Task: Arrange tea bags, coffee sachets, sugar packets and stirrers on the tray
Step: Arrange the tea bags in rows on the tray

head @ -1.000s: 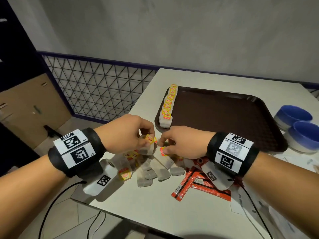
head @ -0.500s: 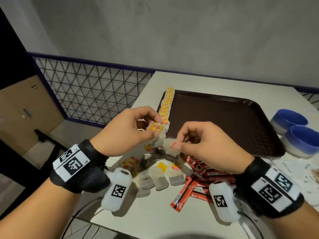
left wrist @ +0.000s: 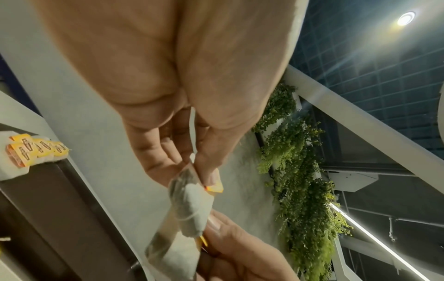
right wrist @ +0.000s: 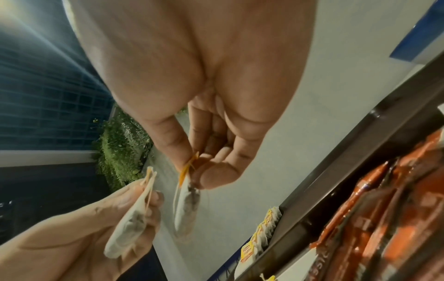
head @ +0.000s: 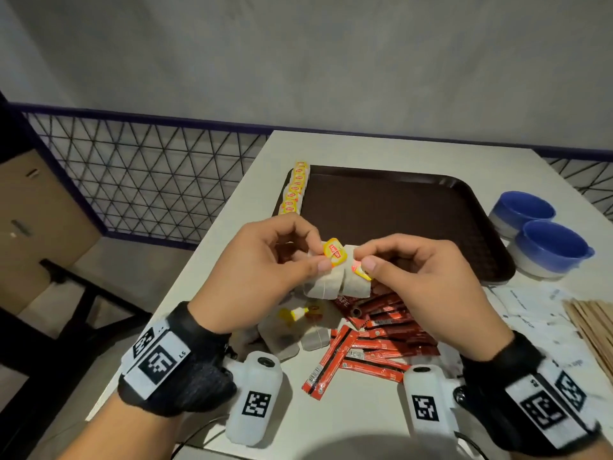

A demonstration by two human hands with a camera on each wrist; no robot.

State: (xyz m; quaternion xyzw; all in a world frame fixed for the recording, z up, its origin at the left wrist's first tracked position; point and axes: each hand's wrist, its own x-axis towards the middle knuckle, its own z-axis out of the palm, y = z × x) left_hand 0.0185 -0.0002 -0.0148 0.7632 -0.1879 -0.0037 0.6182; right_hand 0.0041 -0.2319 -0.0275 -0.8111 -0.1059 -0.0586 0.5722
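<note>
L hand: thumb + forefinger pinched on a tea bag at its yellow tag, other fingers curled; bag hangs below the fingertips, off the table.
R hand: thumb + forefinger pinched on a 2nd tea bag by its tag; bag dangles just beside the L one. In head view the two look touching; R wrist view shows a small gap.
Tray: brown, just beyond both sets of fingertips. Holds one row of tea bags along its left edge, yellow tags up, overlapping. Rest of tray floor is bare brown.
Loose tea bags: pile on table right under the L fingers, not in any container.
Coffee sachets: red sticks, heap on table under + just behind the R fingers, toward the wrist.
Bowls: two blue, well right of R fingers, beside tray's right edge, touching each other. Contents: can't tell.
Stirrers: wooden bundle, far right of R wrist, on table.
Sugar pkts: white paper packets, between the R hand and stirrers, flat on table.
Wrist cams: white units under each wrist.
</note>
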